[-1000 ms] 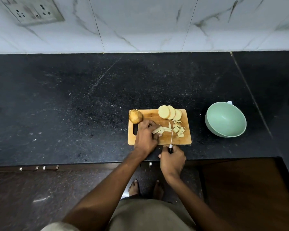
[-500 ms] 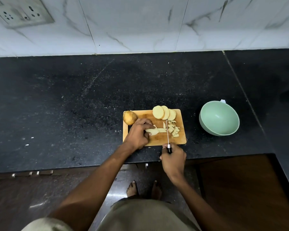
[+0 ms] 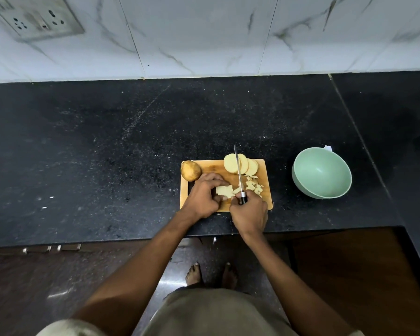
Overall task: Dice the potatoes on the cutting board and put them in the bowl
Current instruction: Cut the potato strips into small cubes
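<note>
A wooden cutting board (image 3: 211, 167) lies near the counter's front edge. A whole brown potato (image 3: 190, 170) sits on its far left corner. Round potato slices (image 3: 240, 163) lean in a row at the far edge, and small diced pieces (image 3: 254, 185) lie on the right side. My left hand (image 3: 204, 197) pinches a bundle of cut potato strips (image 3: 224, 191) at the board's middle. My right hand (image 3: 250, 213) grips the black handle of a knife (image 3: 238, 169), whose blade points away over the strips and slices. A pale green bowl (image 3: 321, 173), with nothing in it, stands right of the board.
The black stone counter (image 3: 107, 154) stretches far to the left and behind the board. A white tiled wall with a socket plate (image 3: 41, 18) rises at the back. The counter's front edge runs just below the board, with dark cabinets and my bare feet beneath.
My right hand has moved forward onto the board, so the knife now reaches past the round slices. My left hand has gathered the strips into a tighter bundle.
</note>
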